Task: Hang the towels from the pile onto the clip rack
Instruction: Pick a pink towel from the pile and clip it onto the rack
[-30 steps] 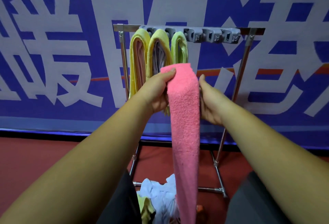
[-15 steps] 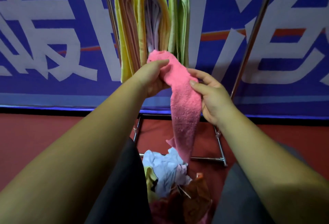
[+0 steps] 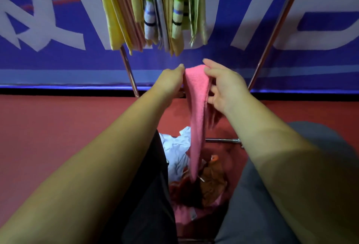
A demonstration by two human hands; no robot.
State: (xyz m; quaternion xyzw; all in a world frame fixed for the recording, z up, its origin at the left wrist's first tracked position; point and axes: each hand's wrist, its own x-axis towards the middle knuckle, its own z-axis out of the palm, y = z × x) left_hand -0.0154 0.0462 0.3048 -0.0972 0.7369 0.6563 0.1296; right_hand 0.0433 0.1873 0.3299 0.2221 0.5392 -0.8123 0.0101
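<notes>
A person's left hand [image 3: 171, 80] and right hand [image 3: 227, 88] hold up a pink towel [image 3: 196, 119] by its top, fingers [image 3: 210, 65] clamped on the cloth. Its lower end reaches the pile [image 3: 174, 146] on the red floor [image 3: 58, 127]. Above, yellow and green towels [image 3: 136, 10] hang on the rack [image 3: 272, 36]. The blue banner [image 3: 58, 65] carries white lettering, cropped and unreadable.

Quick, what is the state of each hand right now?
Left hand: grips the pink towel at its top.
Right hand: pinches the same towel's top.
</notes>
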